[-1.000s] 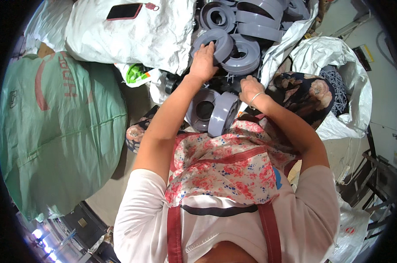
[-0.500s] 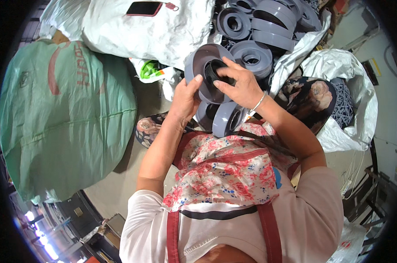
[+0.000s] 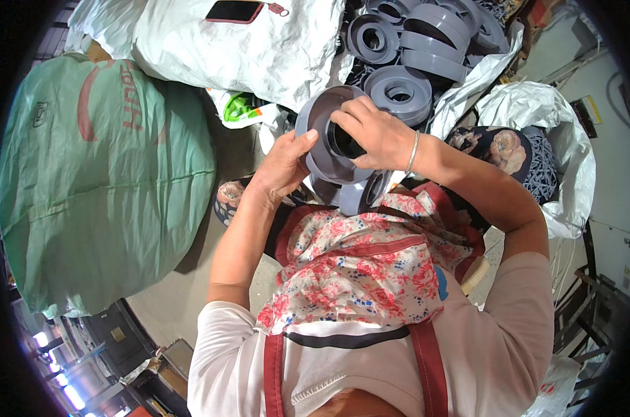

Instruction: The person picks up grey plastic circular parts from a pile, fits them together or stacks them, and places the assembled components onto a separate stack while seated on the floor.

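A round grey plastic part (image 3: 318,115) with a wide outer wall and a raised centre is held above my lap, tilted. My left hand (image 3: 283,164) is closed on its left rim, with the thumb on the wall. My right hand (image 3: 380,135) reaches over the right side, its fingers curled into the centre around a black ring (image 3: 342,144). Those fingers cover part of the ring, so how it sits in the centre is partly hidden. Just below, more grey plastic parts (image 3: 353,199) rest on my lap against the floral apron (image 3: 357,264).
Several similar grey parts (image 3: 399,92) are piled ahead, right of a white sack (image 3: 238,52) bearing a phone (image 3: 233,11). A big green sack (image 3: 113,187) stands at left. At right, an open white bag (image 3: 576,174) holds grey plastic strands (image 3: 539,179).
My right hand has turned over the part's centre, its fingers now curled inside, and its elbow has swung outward. The held part has come slightly lower, covering more of the parts on my lap.
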Available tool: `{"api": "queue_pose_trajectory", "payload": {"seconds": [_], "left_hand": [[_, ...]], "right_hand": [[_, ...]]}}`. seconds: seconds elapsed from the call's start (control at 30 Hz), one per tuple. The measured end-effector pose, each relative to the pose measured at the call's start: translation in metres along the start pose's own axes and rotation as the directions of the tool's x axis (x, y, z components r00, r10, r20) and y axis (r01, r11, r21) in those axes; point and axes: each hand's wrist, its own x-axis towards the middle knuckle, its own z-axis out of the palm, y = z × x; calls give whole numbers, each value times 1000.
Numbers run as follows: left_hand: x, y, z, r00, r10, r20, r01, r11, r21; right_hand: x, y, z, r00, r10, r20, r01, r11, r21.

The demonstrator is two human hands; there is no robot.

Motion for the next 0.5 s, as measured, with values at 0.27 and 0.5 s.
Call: {"api": "queue_pose_trajectory", "payload": {"seconds": [0.27,0.5], "left_hand": [[-7,-1,-2,999,54,3,-54,998,-19],[-13,-18,-7,869,494,-11,-342,617,708]], "right_hand": [[4,-2,8,995,47,-88,-41,996,73],[6,18,13,602,384,700,-771,50,635]]}}
